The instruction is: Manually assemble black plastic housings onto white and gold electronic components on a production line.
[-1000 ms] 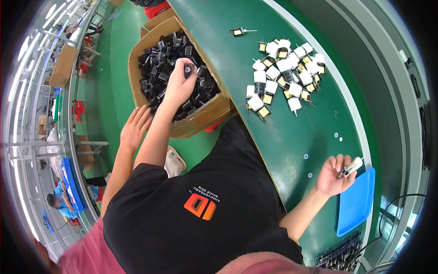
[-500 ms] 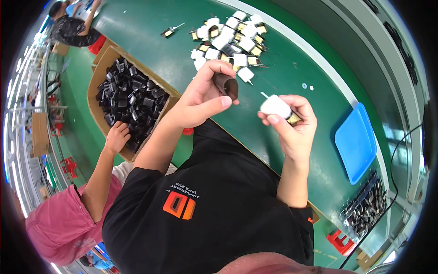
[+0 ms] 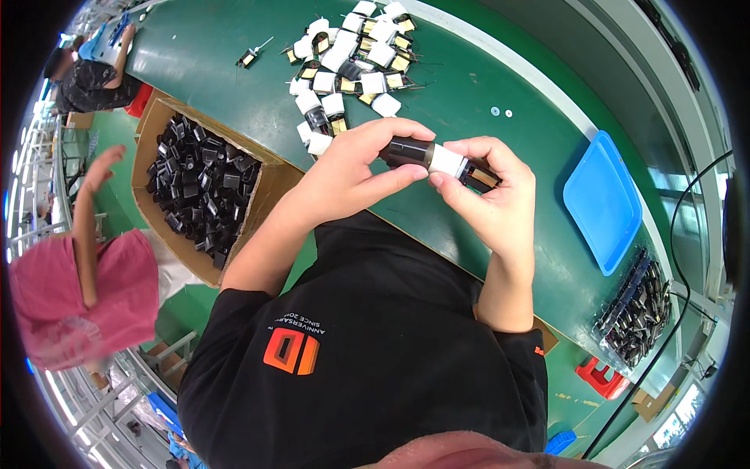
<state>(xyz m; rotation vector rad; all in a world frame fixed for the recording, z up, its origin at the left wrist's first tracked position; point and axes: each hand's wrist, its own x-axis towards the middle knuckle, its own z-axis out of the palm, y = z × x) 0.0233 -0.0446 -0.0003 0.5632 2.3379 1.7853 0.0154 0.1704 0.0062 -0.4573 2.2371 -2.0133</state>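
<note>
My left hand point(image 3: 337, 173) is closed round a hollow black plastic casing point(image 3: 408, 151). In my right hand point(image 3: 500, 205) is a white-bodied electrical part point(image 3: 448, 161) with a black and yellow end, gripped between thumb and fingers. The white body meets the open end of the casing, the two in one line above the green table; how deep it sits inside cannot be seen. Beyond my hands lies a heap of similar white parts point(image 3: 341, 55) with yellow sections and thin leads. A single dark part point(image 3: 248, 57) with a lead lies apart to its left.
At my left, a cardboard box point(image 3: 269, 187) holds many black casings. On the green table point(image 3: 437, 234) are a blue tray point(image 3: 601, 205) and, nearer, a clear tray of dark metal-looking pieces point(image 3: 637, 313). A black cable crosses the right side. A co-worker in a red shirt point(image 3: 86, 297) stands at left.
My hands have come together, bringing the white part to the casing's open end. The co-worker's hand has left the box and swung away left. The whole view has shifted slightly.
</note>
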